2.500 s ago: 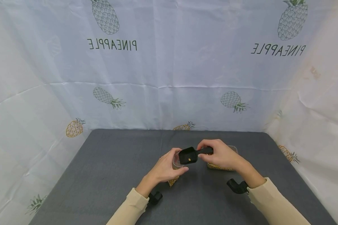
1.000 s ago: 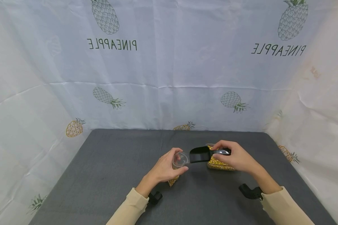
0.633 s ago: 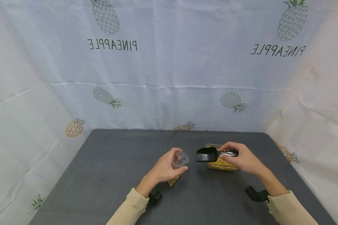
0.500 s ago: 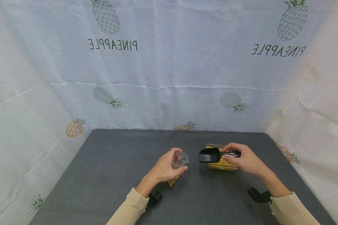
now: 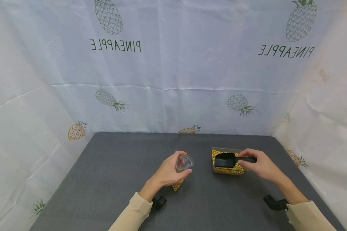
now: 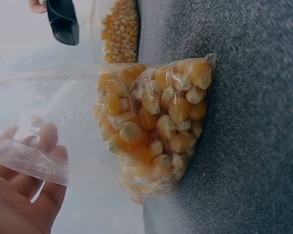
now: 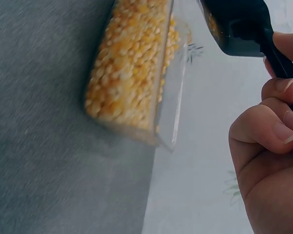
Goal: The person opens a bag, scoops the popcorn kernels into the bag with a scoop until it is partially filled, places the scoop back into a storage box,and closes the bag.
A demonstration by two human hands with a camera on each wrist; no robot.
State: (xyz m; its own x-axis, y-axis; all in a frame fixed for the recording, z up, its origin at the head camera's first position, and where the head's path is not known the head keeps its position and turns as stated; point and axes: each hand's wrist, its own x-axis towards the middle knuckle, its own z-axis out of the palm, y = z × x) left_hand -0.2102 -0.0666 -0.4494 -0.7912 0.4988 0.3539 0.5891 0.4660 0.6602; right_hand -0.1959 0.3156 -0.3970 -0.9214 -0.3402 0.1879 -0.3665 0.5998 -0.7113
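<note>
My left hand (image 5: 169, 170) holds a clear plastic bag (image 6: 156, 122) upright by its opened top, fingers and thumb round the mouth. Corn kernels fill the bag's lower part, which rests on the table. My right hand (image 5: 260, 164) grips the handle of a black scoop (image 5: 225, 160) between thumb and fingers. The scoop hangs over a clear rectangular container (image 5: 226, 149) of yellow corn kernels (image 5: 217, 152). In the right wrist view the scoop (image 7: 241, 29) is above the container's rim, apart from the kernels. No kernels show in the scoop's bowl.
A dark grey cloth covers the table (image 5: 127, 160). Behind it hangs a white curtain (image 5: 173, 64) with pineapple prints, which also runs along both sides. A black wrist mount (image 5: 275, 202) sits under the right forearm, another mount (image 5: 159, 202) by the left wrist.
The right hand has carried the scoop rightwards, from over the bag's mouth to above the container. A kernel seen in the scoop earlier no longer shows. The left hand has stayed nearly still.
</note>
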